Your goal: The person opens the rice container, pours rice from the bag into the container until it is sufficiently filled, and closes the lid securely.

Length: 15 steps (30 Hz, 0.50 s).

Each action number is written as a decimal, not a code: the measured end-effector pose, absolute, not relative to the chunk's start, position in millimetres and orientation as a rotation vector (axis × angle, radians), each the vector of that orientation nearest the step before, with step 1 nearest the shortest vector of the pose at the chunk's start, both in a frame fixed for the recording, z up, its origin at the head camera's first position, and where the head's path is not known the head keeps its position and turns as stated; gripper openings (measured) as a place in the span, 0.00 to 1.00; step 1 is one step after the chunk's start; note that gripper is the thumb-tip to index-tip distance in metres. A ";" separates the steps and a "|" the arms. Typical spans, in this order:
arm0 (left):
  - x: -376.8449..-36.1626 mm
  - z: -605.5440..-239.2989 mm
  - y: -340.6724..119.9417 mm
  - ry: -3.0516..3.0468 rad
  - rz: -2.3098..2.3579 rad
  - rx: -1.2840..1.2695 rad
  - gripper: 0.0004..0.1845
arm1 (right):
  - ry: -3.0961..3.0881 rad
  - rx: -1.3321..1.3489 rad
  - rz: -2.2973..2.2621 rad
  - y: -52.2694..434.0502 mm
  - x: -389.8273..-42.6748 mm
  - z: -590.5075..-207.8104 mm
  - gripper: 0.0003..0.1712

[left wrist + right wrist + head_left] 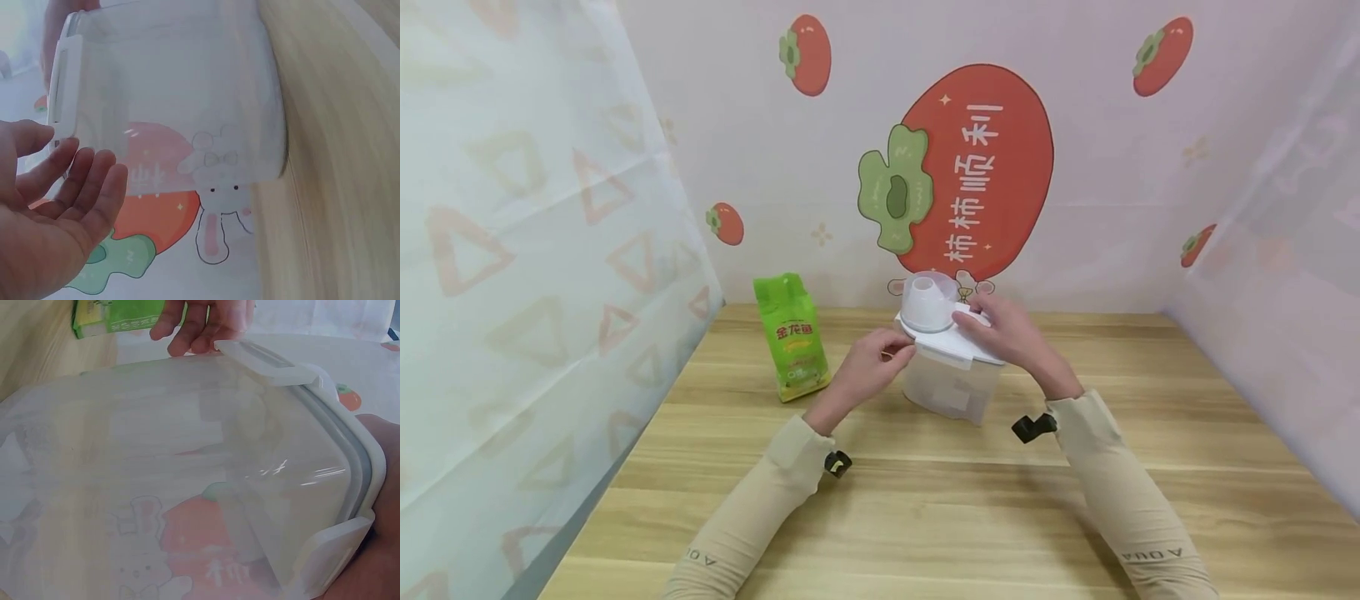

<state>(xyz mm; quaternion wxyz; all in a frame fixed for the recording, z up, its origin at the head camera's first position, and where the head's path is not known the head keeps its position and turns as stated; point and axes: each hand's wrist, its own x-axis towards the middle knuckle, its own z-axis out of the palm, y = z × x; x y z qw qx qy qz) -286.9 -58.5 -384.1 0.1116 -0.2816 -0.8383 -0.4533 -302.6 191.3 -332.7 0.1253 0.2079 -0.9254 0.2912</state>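
A clear plastic storage container (951, 387) with a white lid (943, 343) stands on the wooden table. On the lid sits a translucent measuring cup (928, 304). My left hand (871, 367) is at the near left corner, its thumb and index finger pinching the end of the white side latch (66, 87); the other fingers (94, 181) are half curled beside the wall. Across the lid's right part lies my right hand (1003, 329), thumb near the cup and fingers over the far edge, gripping it. Those fingertips are mostly hidden.
Left of the container a green bag (793, 337) with yellow and red print stands upright on the table (925, 517). Printed cloth walls (1090, 233) enclose the back and sides. A second white latch (334, 556) shows on the container in the right wrist view.
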 end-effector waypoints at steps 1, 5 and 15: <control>-286.6 -383.4 -58.5 -2.470 -1.365 -0.817 0.10 | -2.698 0.601 0.857 191.2 -302.7 -333.0 0.14; -287.0 -382.7 -56.5 -2.481 -1.558 -0.758 0.12 | -2.717 0.579 0.873 191.8 -303.5 -334.2 0.15; -292.3 -394.9 -48.1 -2.271 -2.100 -0.606 0.13 | -2.687 0.562 0.885 189.3 -304.0 -335.3 0.14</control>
